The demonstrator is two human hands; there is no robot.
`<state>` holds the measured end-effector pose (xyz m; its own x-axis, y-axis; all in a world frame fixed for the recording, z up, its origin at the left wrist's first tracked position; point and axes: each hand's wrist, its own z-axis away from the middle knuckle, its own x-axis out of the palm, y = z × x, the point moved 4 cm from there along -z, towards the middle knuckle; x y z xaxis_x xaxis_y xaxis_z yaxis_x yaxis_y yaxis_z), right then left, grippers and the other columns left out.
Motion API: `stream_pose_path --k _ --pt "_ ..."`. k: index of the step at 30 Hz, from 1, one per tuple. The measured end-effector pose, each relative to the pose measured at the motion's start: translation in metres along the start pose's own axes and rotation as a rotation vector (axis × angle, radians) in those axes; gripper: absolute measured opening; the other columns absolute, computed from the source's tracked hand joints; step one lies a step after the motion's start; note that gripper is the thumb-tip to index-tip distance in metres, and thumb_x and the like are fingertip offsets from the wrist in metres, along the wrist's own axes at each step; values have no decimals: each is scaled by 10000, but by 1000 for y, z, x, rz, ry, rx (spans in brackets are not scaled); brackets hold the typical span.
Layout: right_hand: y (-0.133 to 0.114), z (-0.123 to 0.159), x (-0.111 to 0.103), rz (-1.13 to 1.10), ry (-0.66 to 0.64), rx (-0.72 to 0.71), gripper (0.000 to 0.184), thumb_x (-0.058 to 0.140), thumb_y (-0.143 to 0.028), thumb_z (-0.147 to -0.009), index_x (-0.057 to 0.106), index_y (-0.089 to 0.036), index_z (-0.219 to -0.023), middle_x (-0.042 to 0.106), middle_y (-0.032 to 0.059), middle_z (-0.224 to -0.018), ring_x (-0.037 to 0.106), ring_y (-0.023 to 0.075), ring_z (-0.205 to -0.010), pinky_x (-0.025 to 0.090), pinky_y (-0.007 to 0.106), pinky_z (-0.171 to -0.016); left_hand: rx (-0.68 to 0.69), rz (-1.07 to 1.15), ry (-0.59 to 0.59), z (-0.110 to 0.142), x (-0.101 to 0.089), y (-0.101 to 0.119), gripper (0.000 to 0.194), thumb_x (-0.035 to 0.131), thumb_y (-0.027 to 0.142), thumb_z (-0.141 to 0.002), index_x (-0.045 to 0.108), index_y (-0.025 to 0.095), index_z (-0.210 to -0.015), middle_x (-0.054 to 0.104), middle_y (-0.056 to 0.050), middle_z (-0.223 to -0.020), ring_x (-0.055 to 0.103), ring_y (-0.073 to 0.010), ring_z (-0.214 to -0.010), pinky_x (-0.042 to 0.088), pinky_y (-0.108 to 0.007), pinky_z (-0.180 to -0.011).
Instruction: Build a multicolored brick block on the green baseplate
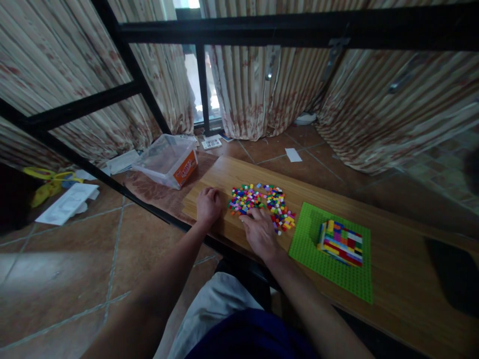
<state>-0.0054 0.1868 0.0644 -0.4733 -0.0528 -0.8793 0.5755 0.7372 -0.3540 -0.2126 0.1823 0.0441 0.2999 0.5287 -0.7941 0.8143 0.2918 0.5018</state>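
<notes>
A loose pile of small toy bricks in many colours is spread over the wooden table. My right hand reaches into the near side of the pile, its fingers over the bricks and the thumb held apart. Left of the pile, my left hand rests at the table with its fingers curled in; whether anything is inside them is hidden. To the right lies a green baseplate, bearing a block-shaped build of stacked multicoloured bricks.
A clear plastic bin with an orange label stands beyond the table's left end. A dark flat object lies on the table at far right. Black metal bars cross the view. Papers lie on the tiled floor near the curtains.
</notes>
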Motion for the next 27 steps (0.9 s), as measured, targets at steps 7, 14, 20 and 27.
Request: stream_pose_path --k 7,14,20,27 --pt "5 -10 1 119 -165 -31 288 498 -153 -977 757 -258 -1048 672 78 -1004 537 249 -961 411 390 -886 7 -14 21 0 3 -3 285 479 197 -893 726 176 -1034 689 -122 -1126 616 -280 -1091 487 -426 -997" --pt "29 5 -9 -73 4 105 257 539 -208 -971 715 -215 -1159 691 81 -1069 584 234 -1023 438 358 -940 16 -24 23 -1 4 -3 278 481 205 -903 729 184 -1027 689 -121 -1125 614 -276 -1099 487 -422 -1006" --pt "38 20 -16 -118 85 186 213 536 -215 -964 749 -208 -964 697 72 -1025 600 220 -976 442 340 -907 3 -25 21 -1 3 -2 285 480 201 -904 728 177 -1042 688 -126 -1119 613 -274 -1088 487 -422 -1000" --pt "18 15 -14 114 23 295 154 616 -331 -931 719 -221 -897 684 74 -984 544 258 -998 390 380 -901 19 -18 4 -1 0 0 293 474 198 -897 728 170 -1039 688 -125 -1135 614 -273 -1103 480 -414 -1015"
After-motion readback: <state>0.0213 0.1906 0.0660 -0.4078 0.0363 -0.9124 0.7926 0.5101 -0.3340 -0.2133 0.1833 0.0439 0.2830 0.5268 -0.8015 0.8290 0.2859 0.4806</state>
